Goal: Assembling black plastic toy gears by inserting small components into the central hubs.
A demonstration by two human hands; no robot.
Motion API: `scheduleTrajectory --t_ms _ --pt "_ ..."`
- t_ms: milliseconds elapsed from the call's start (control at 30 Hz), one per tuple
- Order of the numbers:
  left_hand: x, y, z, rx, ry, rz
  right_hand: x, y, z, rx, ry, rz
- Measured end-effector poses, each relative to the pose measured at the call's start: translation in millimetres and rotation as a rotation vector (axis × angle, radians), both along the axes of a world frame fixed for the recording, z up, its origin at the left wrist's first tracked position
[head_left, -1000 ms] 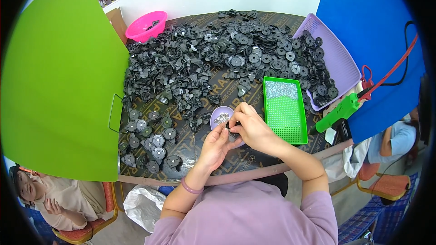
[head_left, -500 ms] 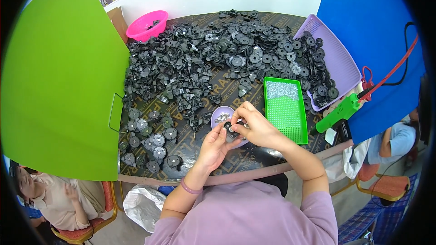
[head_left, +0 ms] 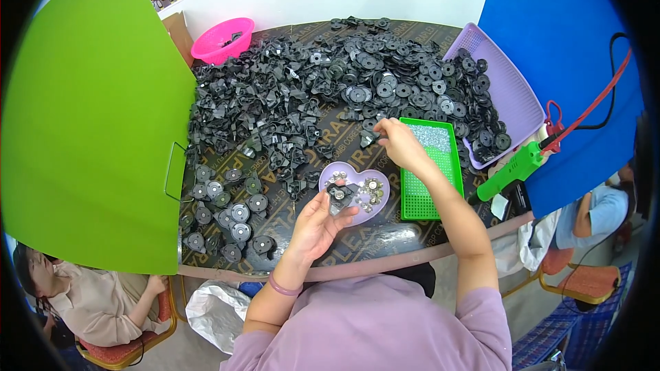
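Note:
My left hand (head_left: 315,228) is closed, pinching a black plastic part (head_left: 342,196) with a round metal piece at its middle. It holds the part above the left lobe of a heart-shaped lilac dish (head_left: 372,217), which contains small metal pieces (head_left: 373,191). Farther forward and to the right, my right hand (head_left: 399,143) reaches past the green tray with its fingers curled together. Its fingertips are at the edge of a black disc (head_left: 370,126) lying at the near side of the heap, and the grip is partly hidden.
A large heap of black parts (head_left: 275,82) spreads across the table's back. Finished-looking round black units (head_left: 240,212) lie at left. A green tray (head_left: 431,218) of small silvery pieces, a lilac basket (head_left: 512,89) and a green electric screwdriver (head_left: 512,173) are on the right; a pink basket (head_left: 218,45) stands back left.
My right hand has left the part in my left hand and moved forward and right to the heap's near edge. My left hand keeps the black part, now tilted with its metal piece showing.

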State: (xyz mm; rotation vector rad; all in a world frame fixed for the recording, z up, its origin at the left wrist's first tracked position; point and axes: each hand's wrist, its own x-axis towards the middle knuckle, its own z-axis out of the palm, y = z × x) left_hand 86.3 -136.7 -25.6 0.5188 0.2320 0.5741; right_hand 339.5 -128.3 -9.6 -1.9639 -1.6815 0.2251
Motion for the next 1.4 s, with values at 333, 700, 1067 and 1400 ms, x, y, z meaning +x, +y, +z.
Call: scheduleTrajectory --t_ms 333,700,1067,1400 --pt "-20.9 10.7 -3.4 -0.027 -0.035 0.123 0.4 44.0 -27.8 -0.098 -0.043 0.07" --pt "-26.5 13.8 -1.6 -0.012 -0.031 0.146 30.0 57.2 -39.6 -0.009 -0.507 0.127" --pt "-29.6 12.9 -0.8 -0.02 -0.055 0.138 33.0 42.4 -34.2 -0.006 -0.42 0.358" --pt "-30.2 13.7 -3.8 -0.07 -0.084 0.113 16.6 39.4 -16.9 -0.272 -0.295 0.178"
